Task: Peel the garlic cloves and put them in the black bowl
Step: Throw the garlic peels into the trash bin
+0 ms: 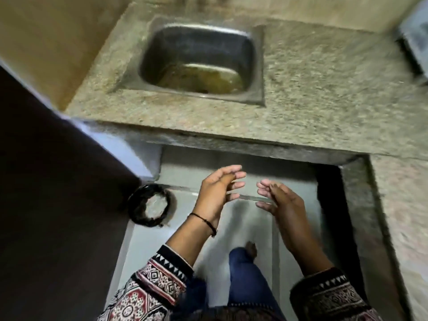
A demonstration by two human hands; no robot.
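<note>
My left hand (pixel 216 193) and my right hand (pixel 278 200) hang in front of me below the counter edge, over the floor. Their palms face each other a small gap apart. The fingers of both are loosely extended and hold nothing. A thin black thread circles my left wrist. No garlic cloves and no black bowl show in this view.
A steel sink (pixel 199 62) with murky water at its bottom is set in the speckled stone counter (pixel 312 93). On the tiled floor at left stands a round bin lined with a black bag (pixel 150 208). A dark panel (pixel 51 193) fills the left side. My foot (pixel 251 249) is on the floor.
</note>
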